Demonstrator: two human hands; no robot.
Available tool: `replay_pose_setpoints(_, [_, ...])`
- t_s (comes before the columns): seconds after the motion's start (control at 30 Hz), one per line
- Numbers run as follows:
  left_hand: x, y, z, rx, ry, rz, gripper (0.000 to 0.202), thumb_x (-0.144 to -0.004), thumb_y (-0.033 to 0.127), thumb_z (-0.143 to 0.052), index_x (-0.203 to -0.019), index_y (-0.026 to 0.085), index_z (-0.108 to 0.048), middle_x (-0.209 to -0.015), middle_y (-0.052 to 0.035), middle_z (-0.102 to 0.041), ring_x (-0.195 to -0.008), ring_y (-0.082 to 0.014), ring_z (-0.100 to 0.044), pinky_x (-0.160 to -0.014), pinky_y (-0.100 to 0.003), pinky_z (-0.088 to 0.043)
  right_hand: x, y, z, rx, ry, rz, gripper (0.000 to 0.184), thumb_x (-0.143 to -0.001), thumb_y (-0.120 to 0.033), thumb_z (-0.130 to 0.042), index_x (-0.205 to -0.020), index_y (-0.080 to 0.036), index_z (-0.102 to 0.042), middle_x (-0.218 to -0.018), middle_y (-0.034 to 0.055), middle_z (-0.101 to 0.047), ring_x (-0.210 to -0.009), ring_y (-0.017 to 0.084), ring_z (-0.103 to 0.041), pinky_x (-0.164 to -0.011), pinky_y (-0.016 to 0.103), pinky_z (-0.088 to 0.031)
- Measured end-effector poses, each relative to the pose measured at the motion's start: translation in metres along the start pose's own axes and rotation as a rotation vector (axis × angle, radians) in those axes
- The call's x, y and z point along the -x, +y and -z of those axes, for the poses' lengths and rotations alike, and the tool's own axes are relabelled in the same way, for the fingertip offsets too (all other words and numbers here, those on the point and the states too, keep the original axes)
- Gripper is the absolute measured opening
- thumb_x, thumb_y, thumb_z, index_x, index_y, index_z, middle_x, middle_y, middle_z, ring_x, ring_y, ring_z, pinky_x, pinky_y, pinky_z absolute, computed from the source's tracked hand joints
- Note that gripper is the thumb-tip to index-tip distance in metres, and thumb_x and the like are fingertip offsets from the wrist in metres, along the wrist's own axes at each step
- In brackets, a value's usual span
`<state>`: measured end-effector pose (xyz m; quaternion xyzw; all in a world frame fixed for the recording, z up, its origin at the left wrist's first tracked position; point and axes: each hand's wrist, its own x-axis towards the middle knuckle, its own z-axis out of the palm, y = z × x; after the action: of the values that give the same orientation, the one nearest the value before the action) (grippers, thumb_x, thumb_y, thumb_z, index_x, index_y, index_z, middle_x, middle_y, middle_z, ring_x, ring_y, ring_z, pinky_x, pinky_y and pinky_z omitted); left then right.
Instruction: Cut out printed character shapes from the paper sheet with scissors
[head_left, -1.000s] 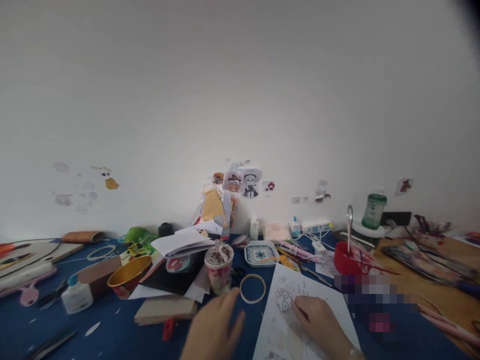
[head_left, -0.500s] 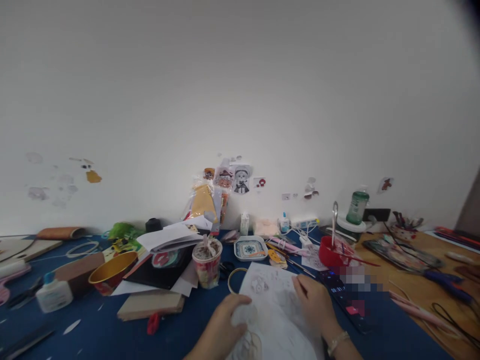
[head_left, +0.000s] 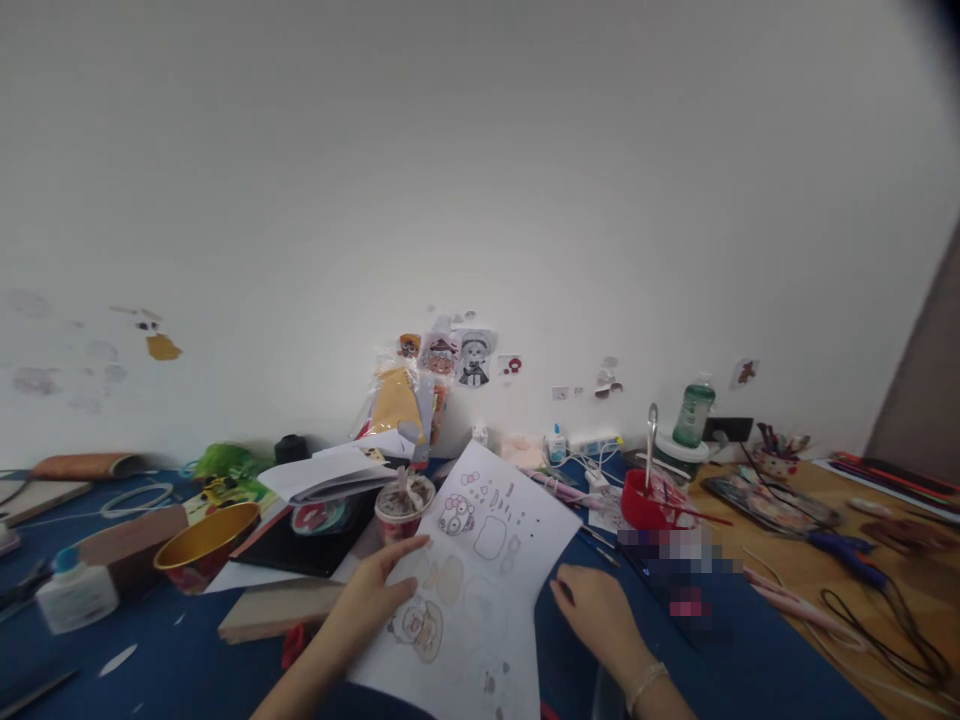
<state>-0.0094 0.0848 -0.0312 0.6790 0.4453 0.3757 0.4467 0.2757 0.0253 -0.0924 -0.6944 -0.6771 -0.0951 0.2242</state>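
Note:
A white sheet of paper (head_left: 487,590) with drawn cartoon figures and small shapes is raised and tilted over the blue table. My left hand (head_left: 382,590) grips its left edge, with thumb and index finger showing. My right hand (head_left: 600,610), a bracelet at its wrist, is just off the sheet's right edge. Its fingers are curled in, and what they hold, if anything, is hidden. A lidded dessert cup (head_left: 401,508) stands behind my left hand, partly covered by the sheet. Thin brushes (head_left: 600,546) lie beyond my right hand.
At left stand a glue bottle (head_left: 77,590) and a gold-lined bowl (head_left: 206,545). Papers (head_left: 322,475) are piled behind a wooden block (head_left: 274,608). To the right are a red cup (head_left: 641,500), a phone (head_left: 660,585), a paint palette (head_left: 772,505) and a blue glue gun (head_left: 847,555).
The sheet has risen and turned, its top now covering the patterned dish. My right hand has come off its right edge. My left hand moved left with the paper. The view shifted slightly right.

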Motion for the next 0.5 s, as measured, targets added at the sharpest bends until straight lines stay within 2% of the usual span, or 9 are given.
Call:
replay_pose_setpoints(0.1, [0.004, 0.007, 0.003, -0.139, 0.004, -0.178, 0.046, -0.06, 0.017, -0.057, -0.104, 0.022, -0.067, -0.115, -0.0038, -0.064, -0.111, -0.0252, -0.055, -0.1, -0.041, -0.035, 0.005, -0.017, -0.004, 0.043, -0.034, 0.014, 0.02, -0.078, -0.015, -0.049, -0.068, -0.018, -0.066, -0.069, 0.0083, -0.072, -0.066, 0.023, -0.066, -0.055, 0.027, -0.035])
replay_pose_setpoints(0.17, [0.009, 0.013, 0.007, -0.161, -0.023, -0.278, 0.042, -0.064, 0.02, -0.057, -0.104, 0.026, -0.067, -0.114, -0.0013, -0.064, -0.111, -0.0241, -0.055, -0.1, -0.041, -0.035, 0.007, -0.023, -0.003, 0.05, -0.034, 0.008, 0.022, -0.081, -0.019, -0.048, -0.068, -0.019, -0.065, -0.068, 0.0065, -0.072, -0.065, 0.022, -0.067, -0.054, 0.026, -0.035])
replay_pose_setpoints(0.27, [0.016, 0.018, 0.015, -0.164, 0.085, -0.369, 0.039, -0.068, 0.027, -0.059, -0.106, 0.027, -0.066, -0.115, -0.0008, -0.064, -0.111, -0.0237, -0.055, -0.1, -0.039, -0.036, 0.01, -0.028, 0.003, 0.05, -0.028, 0.003, 0.029, -0.086, -0.025, -0.044, -0.065, -0.02, -0.063, -0.065, 0.0032, -0.071, -0.062, 0.02, -0.067, -0.052, 0.025, -0.035])
replay_pose_setpoints(0.37, [0.018, 0.018, 0.025, -0.114, 0.315, -0.36, 0.045, -0.069, 0.034, -0.059, -0.113, 0.024, -0.061, -0.122, -0.0022, -0.06, -0.116, -0.0238, -0.051, -0.101, -0.038, -0.035, 0.014, -0.04, 0.006, 0.023, -0.048, 0.061, 0.029, -0.087, -0.027, -0.043, -0.067, -0.022, -0.062, -0.067, 0.0004, -0.071, -0.064, 0.018, -0.068, -0.054, 0.024, -0.039])
replay_pose_setpoints(0.47, [0.015, 0.013, 0.032, -0.01, 0.438, -0.252, 0.055, -0.068, 0.036, -0.059, -0.121, 0.021, -0.054, -0.124, -0.0043, -0.058, -0.114, -0.0253, -0.053, -0.096, -0.038, -0.042, 0.019, -0.061, -0.003, 0.061, -0.251, 0.195, 0.018, -0.078, -0.036, -0.056, -0.081, -0.023, -0.067, -0.072, 0.0046, -0.075, -0.067, 0.025, -0.07, -0.054, 0.027, -0.046])
replay_pose_setpoints(0.5, [0.014, 0.012, 0.034, 0.021, 0.451, -0.223, 0.057, -0.068, 0.036, -0.058, -0.123, 0.02, -0.052, -0.124, -0.0047, -0.058, -0.112, -0.0257, -0.054, -0.093, -0.038, -0.045, 0.021, -0.068, -0.009, 0.126, -0.327, 0.219, 0.025, -0.073, -0.039, -0.06, -0.089, -0.021, -0.068, -0.071, 0.0086, -0.075, -0.064, 0.029, -0.071, -0.05, 0.029, -0.047])
